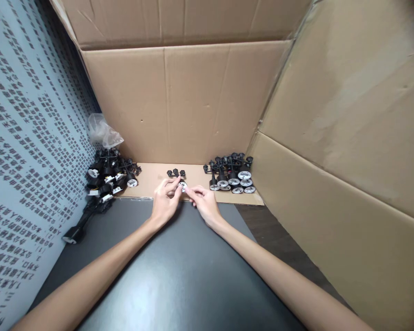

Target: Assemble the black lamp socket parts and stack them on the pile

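Note:
Just beyond my hands lies a small black model street lamp (175, 173), its lantern heads pointing away and its round base with a white underside facing me. My left hand (165, 197) is closed around the base from the left. The fingertips of my right hand (203, 202) are pinched together at the white underside, and whatever small part they may hold is hidden. To the right, several similar lamps (232, 177) lie stacked with their white-bottomed bases toward me. A looser heap of such lamps (106, 177) lies to the left, some with white pieces showing.
A cardboard sheet (148, 179) lies along the back of the dark grey tabletop (152, 276). Cardboard walls (193, 101) rise behind and at the right. A printed light-blue panel (27, 138) stands at the left, near a clear plastic bag (103, 131). One lamp (76, 233) lies nearer, by the panel.

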The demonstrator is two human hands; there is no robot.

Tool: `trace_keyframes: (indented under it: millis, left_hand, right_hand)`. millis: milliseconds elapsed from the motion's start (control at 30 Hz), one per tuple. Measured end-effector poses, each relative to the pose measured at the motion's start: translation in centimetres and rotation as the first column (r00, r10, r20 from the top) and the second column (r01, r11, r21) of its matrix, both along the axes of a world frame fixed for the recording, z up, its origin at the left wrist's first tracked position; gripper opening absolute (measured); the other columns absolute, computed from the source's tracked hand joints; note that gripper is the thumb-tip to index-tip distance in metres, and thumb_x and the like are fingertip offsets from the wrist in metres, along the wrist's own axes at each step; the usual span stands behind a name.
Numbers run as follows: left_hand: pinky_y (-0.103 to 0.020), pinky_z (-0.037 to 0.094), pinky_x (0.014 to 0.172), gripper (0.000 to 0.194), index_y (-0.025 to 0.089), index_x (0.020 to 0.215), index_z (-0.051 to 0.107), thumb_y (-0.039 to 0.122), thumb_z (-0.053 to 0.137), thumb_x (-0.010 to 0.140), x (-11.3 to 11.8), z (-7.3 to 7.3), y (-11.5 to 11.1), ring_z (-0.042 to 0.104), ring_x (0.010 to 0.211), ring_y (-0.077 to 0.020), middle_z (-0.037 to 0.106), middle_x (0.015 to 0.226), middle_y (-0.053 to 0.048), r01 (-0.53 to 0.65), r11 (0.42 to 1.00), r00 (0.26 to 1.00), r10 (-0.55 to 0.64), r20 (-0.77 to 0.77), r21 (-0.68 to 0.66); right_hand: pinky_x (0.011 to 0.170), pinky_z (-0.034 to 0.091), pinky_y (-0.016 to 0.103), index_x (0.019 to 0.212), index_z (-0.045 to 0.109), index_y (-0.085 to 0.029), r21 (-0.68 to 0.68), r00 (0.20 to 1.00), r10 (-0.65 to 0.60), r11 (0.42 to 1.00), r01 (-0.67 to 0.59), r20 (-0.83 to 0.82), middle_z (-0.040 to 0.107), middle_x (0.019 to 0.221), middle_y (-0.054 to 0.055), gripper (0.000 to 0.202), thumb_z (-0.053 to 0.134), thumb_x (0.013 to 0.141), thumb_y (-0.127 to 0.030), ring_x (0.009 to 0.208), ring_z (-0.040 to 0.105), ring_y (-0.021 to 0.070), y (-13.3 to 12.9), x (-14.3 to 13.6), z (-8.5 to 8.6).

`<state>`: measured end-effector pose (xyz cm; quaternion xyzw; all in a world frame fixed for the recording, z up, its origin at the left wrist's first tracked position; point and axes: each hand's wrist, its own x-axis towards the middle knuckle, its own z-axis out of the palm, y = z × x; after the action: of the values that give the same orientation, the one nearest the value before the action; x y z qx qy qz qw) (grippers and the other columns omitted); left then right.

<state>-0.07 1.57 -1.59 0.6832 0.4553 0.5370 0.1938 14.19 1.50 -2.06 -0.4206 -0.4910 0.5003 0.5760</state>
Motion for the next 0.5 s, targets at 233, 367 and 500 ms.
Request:
trace_keyframes:
  millis: [233, 367, 500]
  left_hand:
    - [-0.03, 0.061, 0.077, 0.035, 0.017, 0.122, 0.068, 0.032, 0.058, 0.091, 0.06, -0.13, 0.1, 0.067, 0.093, -0.0179, 0.064, 0.109, -0.01, 0.006, 1.0, 1.0, -0.006, -0.001, 0.012]
    - [-0.029, 0.061, 0.076, 0.035, 0.017, 0.122, 0.067, 0.031, 0.058, 0.091, 0.1, -0.05, 0.06, 0.067, 0.091, -0.0167, 0.063, 0.108, -0.009, 0.022, 1.0, 1.0, -0.022, 0.004, 0.009]
    - [-0.029, 0.061, 0.076, 0.035, 0.017, 0.121, 0.067, 0.03, 0.058, 0.091, 0.12, 0.0, 0.04, 0.067, 0.091, -0.0163, 0.063, 0.109, -0.009, 0.021, 1.0, 1.0, -0.021, 0.0, 0.005]
  right_hand:
    - [0.048, 0.037, 0.025, 0.069, 0.069, -0.015, 0.004, 1.0, 0.004, 1.0, -0.004, 0.014, 0.055, 0.061, 0.0, 0.042, 0.077, 0.063, -0.056, 0.051, 0.047, 0.0107, 0.04, 0.03, -0.13]
    - [0.048, 0.038, 0.025, 0.07, 0.069, -0.015, 0.012, 1.0, 0.003, 1.0, -0.004, 0.024, 0.056, 0.062, 0.0, 0.042, 0.076, 0.064, -0.057, 0.052, 0.049, 0.0114, 0.09, 0.07, -0.24]
    - [0.049, 0.039, 0.026, 0.07, 0.07, -0.016, 0.014, 0.999, 0.004, 1.0, -0.005, 0.041, 0.058, 0.064, 0.001, 0.042, 0.076, 0.065, -0.056, 0.053, 0.049, 0.0116, 0.09, 0.15, -0.21]
